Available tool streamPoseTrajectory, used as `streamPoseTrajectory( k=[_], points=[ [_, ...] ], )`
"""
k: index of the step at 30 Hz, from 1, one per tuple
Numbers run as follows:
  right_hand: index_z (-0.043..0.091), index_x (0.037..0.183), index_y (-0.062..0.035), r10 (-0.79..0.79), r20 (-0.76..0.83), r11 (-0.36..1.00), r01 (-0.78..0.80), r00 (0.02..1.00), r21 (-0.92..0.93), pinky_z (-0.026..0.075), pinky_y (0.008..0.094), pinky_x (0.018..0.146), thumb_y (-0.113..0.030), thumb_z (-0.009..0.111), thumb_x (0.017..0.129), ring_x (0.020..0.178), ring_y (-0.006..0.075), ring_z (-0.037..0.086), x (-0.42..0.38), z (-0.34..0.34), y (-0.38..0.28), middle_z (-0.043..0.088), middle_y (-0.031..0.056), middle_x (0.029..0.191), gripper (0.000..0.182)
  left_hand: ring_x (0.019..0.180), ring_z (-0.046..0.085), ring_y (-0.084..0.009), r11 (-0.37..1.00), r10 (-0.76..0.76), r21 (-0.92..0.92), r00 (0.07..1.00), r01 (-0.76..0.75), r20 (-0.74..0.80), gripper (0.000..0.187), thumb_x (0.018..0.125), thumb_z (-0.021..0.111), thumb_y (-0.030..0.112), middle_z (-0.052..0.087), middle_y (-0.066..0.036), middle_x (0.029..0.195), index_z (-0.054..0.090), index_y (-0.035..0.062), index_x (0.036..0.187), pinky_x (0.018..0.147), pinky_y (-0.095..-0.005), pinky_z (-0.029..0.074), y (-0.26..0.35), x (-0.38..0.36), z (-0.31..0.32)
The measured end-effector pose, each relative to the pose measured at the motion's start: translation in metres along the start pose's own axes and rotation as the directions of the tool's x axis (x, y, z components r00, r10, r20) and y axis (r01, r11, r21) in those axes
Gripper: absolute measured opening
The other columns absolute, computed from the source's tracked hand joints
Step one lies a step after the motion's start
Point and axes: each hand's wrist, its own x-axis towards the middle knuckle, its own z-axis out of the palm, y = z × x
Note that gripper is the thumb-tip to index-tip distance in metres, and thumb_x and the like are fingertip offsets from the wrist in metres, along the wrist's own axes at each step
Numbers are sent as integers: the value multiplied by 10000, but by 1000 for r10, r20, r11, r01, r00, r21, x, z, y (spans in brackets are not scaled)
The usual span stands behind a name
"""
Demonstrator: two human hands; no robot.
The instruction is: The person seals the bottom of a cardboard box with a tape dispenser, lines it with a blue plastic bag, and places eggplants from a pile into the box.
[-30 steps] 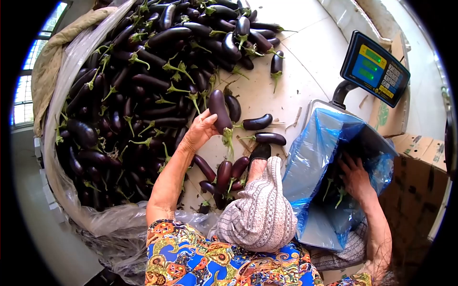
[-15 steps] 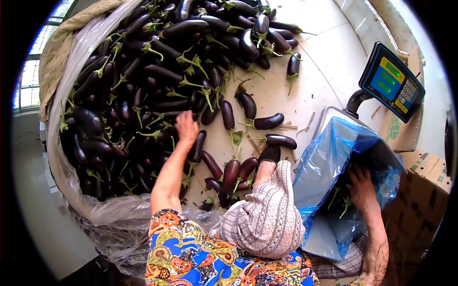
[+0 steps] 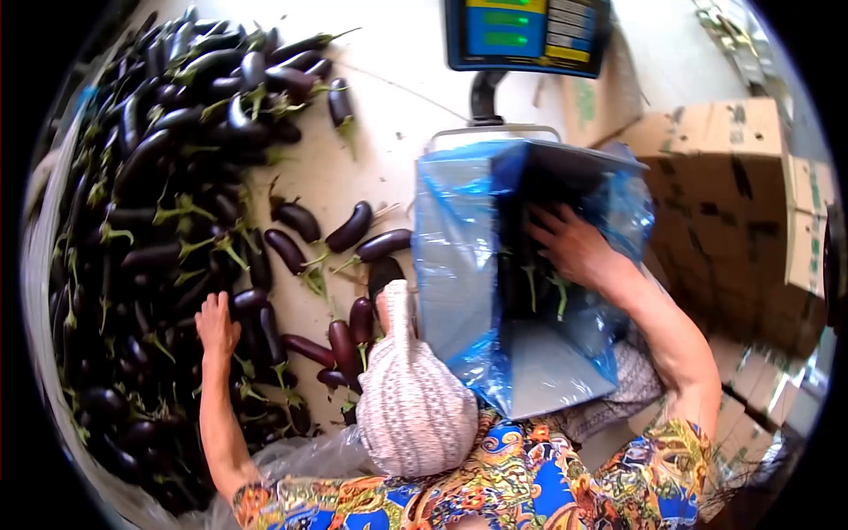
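Note:
My left hand (image 3: 216,327) is on the near right part of a large eggplant pile (image 3: 132,265). Its fingers are curled over a dark eggplant, mostly hidden beneath them, and a glossy eggplant (image 3: 249,300) lies just to its right. My right hand (image 3: 579,252) is inside a container lined with a blue plastic bag (image 3: 455,256), fingers spread over dark eggplants. Green stems (image 3: 560,296) show below that hand; shadow hides much of the inside. The container sits tilted on a scale (image 3: 495,134).
The scale's display (image 3: 530,35) has lit green digits. Loose eggplants (image 3: 351,227) lie on the pale floor (image 3: 389,124) between pile and container, near my foot (image 3: 385,274). Cardboard boxes (image 3: 707,185) stand at the right. Clear plastic sheeting (image 3: 309,459) edges the pile.
The view has swung right, so pile, container and display appear further left. My left hand has shifted slightly on the pile. My right hand is still inside the lined container.

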Motion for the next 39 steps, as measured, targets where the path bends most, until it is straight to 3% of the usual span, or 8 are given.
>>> streamPoseTrajectory(
  k=[4,10,14,16,20,22,30,39],
  points=[
    [551,1304,-123,22,-8,1000,-22,1000,-21,503,390,901,-228,686,814,1126,338,480,-1,6,1,480,125,1397,520,1027,601,-330,926,-23,-364,952,-94,-304,597,632,755,24,575,-112,1128,531,59,1184,841,-434,512,47,2,-113],
    [546,1327,-93,47,12,996,-48,999,69,454,407,982,-201,703,799,1185,360,473,-2,8,4,486,150,1407,561,976,688,-283,231,-114,-860,866,-454,-488,895,714,710,22,622,-179,1176,312,118,1510,831,-379,586,156,40,-284],
    [539,1337,-97,80,88,993,-87,993,85,460,404,982,-194,690,799,1191,362,472,-1,4,4,497,132,1399,567,924,701,-294,5,258,-844,816,-537,-518,928,736,721,100,615,-187,1177,252,123,1537,715,-412,614,249,55,-368],
    [573,1302,-101,82,56,994,-86,995,71,478,403,951,-203,679,792,1166,348,483,-1,9,5,511,120,1380,531,958,675,-269,-67,546,-954,790,-291,-279,913,762,692,71,615,-190,1168,230,123,1548,794,-400,587,287,56,-385],
    [596,1280,-106,48,62,987,-57,997,150,487,406,946,-207,665,802,1174,343,478,3,34,16,494,108,1402,494,787,692,-271,119,765,-838,588,-533,-265,825,807,680,144,625,-256,1139,275,83,1523,727,-381,570,351,58,-327],
    [624,1224,-98,43,74,993,-50,996,103,476,407,962,-222,653,814,1179,347,473,0,20,11,518,99,1358,429,747,681,-343,452,748,-731,664,-511,-1,769,827,673,189,647,-293,1024,306,12,1480,695,-406,561,369,53,-310],
    [634,1158,-85,29,-49,999,-28,998,19,479,391,924,-264,678,784,1143,332,490,0,35,10,587,94,1216,417,813,661,-423,708,661,-270,747,-653,-74,633,859,630,240,642,-306,898,393,-35,1377,655,-456,563,430,100,-239],
    [661,968,-53,59,-146,996,-49,988,68,506,410,804,-207,638,770,1069,336,544,1,32,10,632,135,1041,252,766,684,-331,659,749,36,650,-752,-134,572,842,674,270,676,-209,861,488,-85,1251,648,-395,571,440,93,-212]
  ],
)
